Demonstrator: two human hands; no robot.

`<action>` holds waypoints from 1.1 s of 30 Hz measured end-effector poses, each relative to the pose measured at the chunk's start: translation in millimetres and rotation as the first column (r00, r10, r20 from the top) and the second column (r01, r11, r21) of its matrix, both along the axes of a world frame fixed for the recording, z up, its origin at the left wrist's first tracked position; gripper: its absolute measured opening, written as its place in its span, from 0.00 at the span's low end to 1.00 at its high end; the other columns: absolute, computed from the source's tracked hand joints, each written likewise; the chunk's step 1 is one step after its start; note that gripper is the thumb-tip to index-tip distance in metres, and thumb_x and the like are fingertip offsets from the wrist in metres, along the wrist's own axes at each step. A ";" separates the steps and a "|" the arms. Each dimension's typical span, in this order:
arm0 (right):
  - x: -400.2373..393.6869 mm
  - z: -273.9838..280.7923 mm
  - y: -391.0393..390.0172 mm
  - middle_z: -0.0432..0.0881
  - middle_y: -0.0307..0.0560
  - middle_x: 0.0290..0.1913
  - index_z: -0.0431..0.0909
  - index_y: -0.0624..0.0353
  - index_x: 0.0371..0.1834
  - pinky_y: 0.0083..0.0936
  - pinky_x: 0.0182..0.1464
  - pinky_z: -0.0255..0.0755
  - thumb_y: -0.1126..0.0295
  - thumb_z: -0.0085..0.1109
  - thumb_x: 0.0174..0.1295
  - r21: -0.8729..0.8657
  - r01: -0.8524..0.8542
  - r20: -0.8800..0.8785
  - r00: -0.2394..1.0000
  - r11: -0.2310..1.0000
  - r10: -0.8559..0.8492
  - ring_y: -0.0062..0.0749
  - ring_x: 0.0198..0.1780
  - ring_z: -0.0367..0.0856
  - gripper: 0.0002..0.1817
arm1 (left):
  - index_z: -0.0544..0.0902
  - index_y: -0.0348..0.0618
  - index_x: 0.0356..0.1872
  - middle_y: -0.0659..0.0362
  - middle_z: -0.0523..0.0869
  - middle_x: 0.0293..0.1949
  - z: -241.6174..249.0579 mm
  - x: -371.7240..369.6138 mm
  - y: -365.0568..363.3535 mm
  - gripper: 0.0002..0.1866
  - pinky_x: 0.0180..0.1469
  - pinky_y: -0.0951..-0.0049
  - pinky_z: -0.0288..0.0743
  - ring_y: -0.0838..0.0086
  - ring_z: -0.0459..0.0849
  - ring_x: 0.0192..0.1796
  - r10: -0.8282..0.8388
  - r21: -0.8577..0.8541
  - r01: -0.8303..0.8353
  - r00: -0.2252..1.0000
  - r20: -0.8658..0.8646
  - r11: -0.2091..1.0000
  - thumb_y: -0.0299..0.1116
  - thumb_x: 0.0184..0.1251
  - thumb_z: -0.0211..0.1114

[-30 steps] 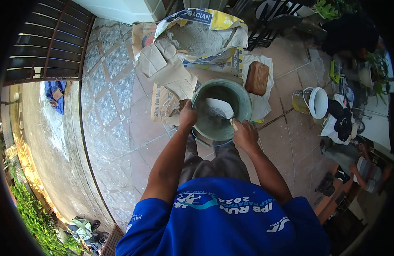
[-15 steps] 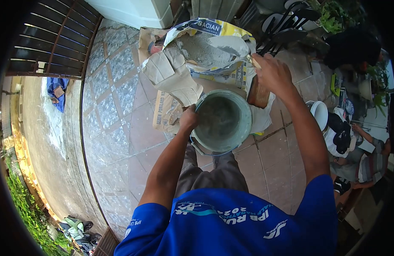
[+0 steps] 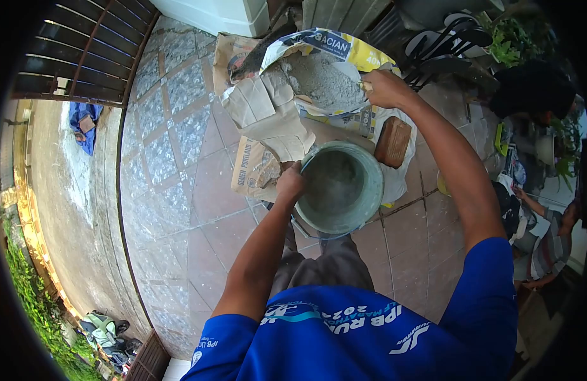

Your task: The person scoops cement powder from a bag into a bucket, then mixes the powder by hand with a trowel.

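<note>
My left hand [image 3: 290, 183] is closed on the left rim of a grey-green bucket [image 3: 371, 193], which has dusty powder inside. Beyond it stands a torn-open cement bag [image 3: 331, 43], full of grey cement powder [image 3: 322, 79]. My right hand [image 3: 387, 89] reaches to the right side of the bag's opening, its fingers wrapped round a trowel handle [image 3: 367, 85]. The trowel's blade is hardly visible, apparently down in the powder by the bag's edge. A folded brown paper flap [image 3: 261, 105] hangs from the bag's left side.
A reddish brick [image 3: 392, 143] lies right of the bag on pale sacking. Black-and-white utensil-like items [image 3: 449, 38] crowd the back right. Another person [image 3: 550, 244] is at the far right. A metal gate [image 3: 84, 51] stands at upper left over tiled floor [image 3: 223, 203].
The trowel blade, earlier lying in plain view above the powder, has gone down mostly out of sight. My right hand has turned and lowered with it. My left hand stays on the bucket rim.
</note>
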State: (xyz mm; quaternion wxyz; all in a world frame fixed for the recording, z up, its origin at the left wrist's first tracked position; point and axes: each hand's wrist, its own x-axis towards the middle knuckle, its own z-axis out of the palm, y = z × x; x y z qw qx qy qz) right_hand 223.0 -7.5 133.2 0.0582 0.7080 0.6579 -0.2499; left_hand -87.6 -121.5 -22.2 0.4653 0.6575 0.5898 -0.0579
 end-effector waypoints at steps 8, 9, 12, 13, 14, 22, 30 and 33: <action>-2.8 -7.8 -7.6 0.85 0.62 0.31 0.85 0.67 0.37 0.41 0.34 0.80 0.70 0.60 0.54 -0.176 0.214 -0.274 0.927 0.961 -0.257 0.49 0.30 0.87 0.13 | 0.81 0.50 0.53 0.43 0.87 0.48 -9.1 -6.4 -2.7 0.16 0.55 0.49 0.76 0.46 0.85 0.53 -0.033 0.039 0.032 0.999 0.012 0.999 0.38 0.67 0.55; 1.4 0.9 -8.2 0.85 0.60 0.29 0.84 0.68 0.37 0.40 0.30 0.80 0.69 0.61 0.55 -0.247 0.243 -0.303 0.900 0.938 -0.313 0.45 0.26 0.87 0.13 | 0.80 0.50 0.54 0.43 0.86 0.48 -8.5 -2.6 -0.8 0.16 0.55 0.49 0.76 0.46 0.84 0.53 -0.032 0.053 0.031 0.999 0.015 0.998 0.37 0.68 0.55; -12.0 -18.2 -18.4 0.81 0.50 0.23 0.84 0.67 0.38 0.32 0.17 0.73 0.67 0.61 0.59 -0.275 0.318 -0.359 0.842 0.907 -0.404 0.33 0.16 0.79 0.13 | 0.81 0.49 0.56 0.44 0.86 0.49 0.2 2.1 0.0 0.17 0.55 0.50 0.76 0.46 0.84 0.54 -0.030 0.028 0.030 1.000 -0.002 0.999 0.38 0.69 0.56; -13.0 -23.3 -19.2 0.80 0.49 0.22 0.84 0.67 0.38 0.31 0.16 0.72 0.67 0.61 0.59 -0.276 0.358 -0.385 0.809 0.892 -0.444 0.32 0.16 0.78 0.13 | 0.81 0.49 0.56 0.44 0.86 0.49 -2.8 1.2 2.9 0.17 0.55 0.50 0.76 0.46 0.84 0.54 -0.045 0.049 0.046 0.999 -0.009 0.998 0.39 0.69 0.56; -6.8 -24.9 -22.5 0.80 0.47 0.22 0.84 0.67 0.38 0.31 0.16 0.72 0.67 0.61 0.60 -0.290 0.380 -0.446 0.759 0.878 -0.475 0.31 0.16 0.78 0.13 | 0.81 0.49 0.56 0.44 0.86 0.49 -7.5 -0.6 4.0 0.17 0.55 0.50 0.76 0.46 0.84 0.54 -0.055 0.072 0.056 0.998 -0.015 0.996 0.39 0.69 0.56; 10.5 -13.0 -51.6 0.79 0.45 0.23 0.84 0.66 0.48 0.26 0.15 0.70 0.66 0.66 0.60 -0.283 0.457 -0.602 0.600 0.843 -0.527 0.25 0.16 0.77 0.17 | 0.81 0.47 0.51 0.44 0.86 0.47 1.6 1.5 -0.7 0.15 0.53 0.50 0.76 0.45 0.84 0.52 -0.039 0.086 0.041 0.999 -0.027 0.995 0.40 0.69 0.57; 13.5 26.5 -73.8 0.82 0.45 0.29 0.80 0.71 0.57 0.22 0.17 0.69 0.67 0.65 0.62 -0.162 0.494 -0.668 0.582 0.854 -0.463 0.22 0.17 0.76 0.23 | 0.81 0.51 0.54 0.46 0.86 0.50 -15.6 -1.7 -5.1 0.16 0.55 0.50 0.77 0.47 0.84 0.54 -0.041 0.120 0.046 0.998 -0.044 0.992 0.41 0.69 0.58; 12.6 46.3 -90.5 0.83 0.45 0.30 0.78 0.72 0.60 0.21 0.18 0.69 0.67 0.66 0.61 -0.140 0.472 -0.674 0.598 0.871 -0.433 0.20 0.17 0.75 0.26 | 0.81 0.53 0.56 0.47 0.86 0.52 -0.8 2.2 -1.1 0.16 0.56 0.51 0.77 0.49 0.84 0.56 -0.020 0.047 0.024 0.996 -0.086 0.999 0.41 0.69 0.58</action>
